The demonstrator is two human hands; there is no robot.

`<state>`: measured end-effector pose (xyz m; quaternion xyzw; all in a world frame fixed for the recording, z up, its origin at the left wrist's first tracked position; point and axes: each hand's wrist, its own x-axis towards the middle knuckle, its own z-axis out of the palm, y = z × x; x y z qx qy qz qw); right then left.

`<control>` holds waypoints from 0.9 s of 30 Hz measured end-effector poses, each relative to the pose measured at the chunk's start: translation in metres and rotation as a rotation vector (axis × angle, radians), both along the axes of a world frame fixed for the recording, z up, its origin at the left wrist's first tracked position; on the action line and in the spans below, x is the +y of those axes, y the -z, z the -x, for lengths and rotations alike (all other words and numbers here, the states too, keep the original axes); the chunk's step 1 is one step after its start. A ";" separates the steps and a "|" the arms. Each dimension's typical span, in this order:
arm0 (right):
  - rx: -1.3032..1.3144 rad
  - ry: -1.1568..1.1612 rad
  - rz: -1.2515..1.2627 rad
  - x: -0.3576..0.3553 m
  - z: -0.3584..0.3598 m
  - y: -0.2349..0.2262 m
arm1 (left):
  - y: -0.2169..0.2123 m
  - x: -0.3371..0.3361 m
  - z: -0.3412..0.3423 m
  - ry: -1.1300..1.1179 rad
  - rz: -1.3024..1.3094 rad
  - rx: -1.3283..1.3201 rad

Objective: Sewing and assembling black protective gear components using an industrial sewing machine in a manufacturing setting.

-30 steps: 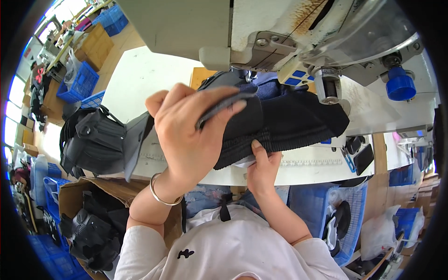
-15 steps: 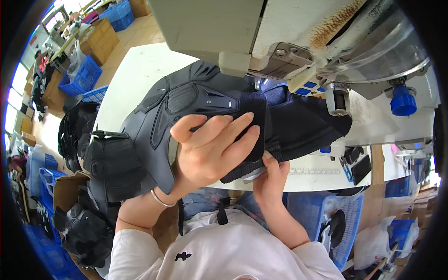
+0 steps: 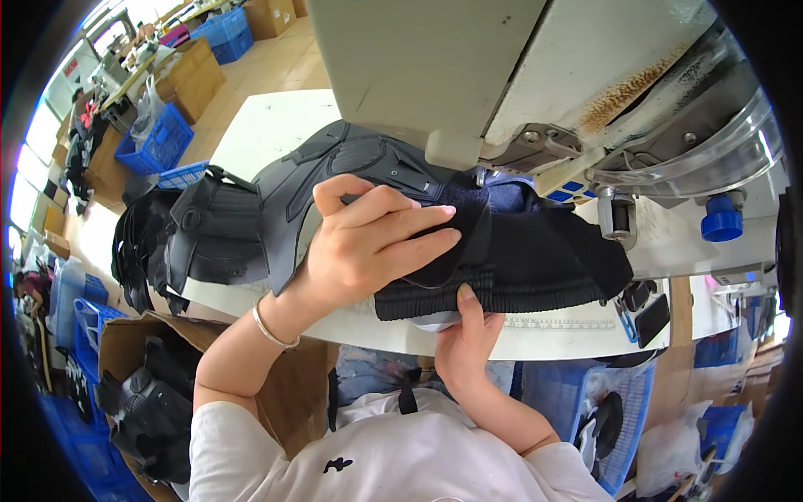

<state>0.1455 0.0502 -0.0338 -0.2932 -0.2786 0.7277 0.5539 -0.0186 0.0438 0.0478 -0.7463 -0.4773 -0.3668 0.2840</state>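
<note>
My left hand (image 3: 364, 238) lies over the dark molded panel (image 3: 280, 188) and black fabric piece (image 3: 556, 251); whether it grips, I can't tell. My right hand (image 3: 468, 339) pinches the fabric's gathered edge (image 3: 544, 299), above the white tabletop (image 3: 259, 125), below the sewing machine (image 3: 418, 75).

The white table (image 3: 268, 121) carries a sewing machine (image 3: 418, 75) at one o'clock. Black moulded padding (image 3: 297, 176) lies at ten, smartphone (image 3: 652, 320) at four.

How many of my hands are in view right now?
2: your left hand is over the black moulded pad, and your right hand holds the gathered elastic edge near the table's front.
</note>
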 end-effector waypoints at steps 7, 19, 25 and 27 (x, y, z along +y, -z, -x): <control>-0.014 0.068 0.003 0.002 0.003 0.014 | -0.016 0.005 -0.014 -0.194 0.194 -0.524; -0.003 0.032 -0.023 -0.003 0.007 -0.007 | 0.001 -0.001 0.005 -0.002 0.164 -0.120; 0.000 0.050 -0.017 -0.004 0.008 -0.012 | 0.006 0.000 0.006 -0.001 0.156 -0.137; -0.012 0.034 -0.006 -0.004 0.007 -0.010 | 0.006 -0.001 0.006 0.001 0.173 -0.165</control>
